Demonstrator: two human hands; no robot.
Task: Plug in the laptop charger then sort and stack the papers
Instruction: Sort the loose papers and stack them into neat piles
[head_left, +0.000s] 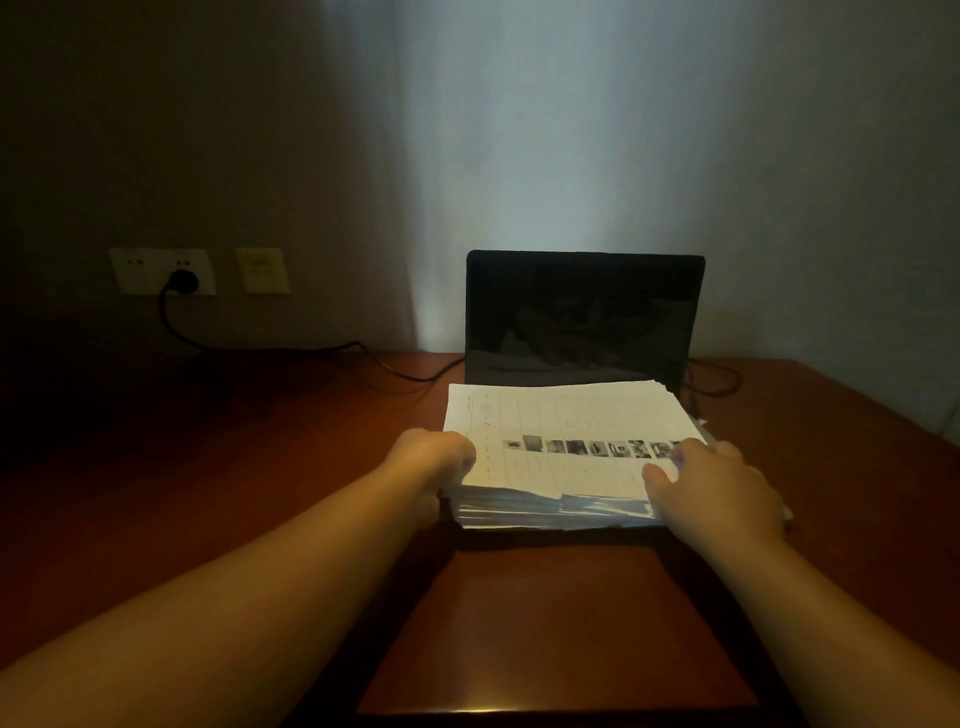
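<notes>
Left hand (434, 460) & right hand (714, 486) grip paper stack (566, 452) at sides: thick, prob. heavy, loose sheets slip; hold low.

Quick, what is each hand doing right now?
Left hand: grips the left edge of the paper stack.
Right hand: grips the stack's right near corner, thumb on top.

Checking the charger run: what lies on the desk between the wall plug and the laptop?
In the head view, only the black cable lies there, running from the plug across the bare desk towards the laptop.
</notes>
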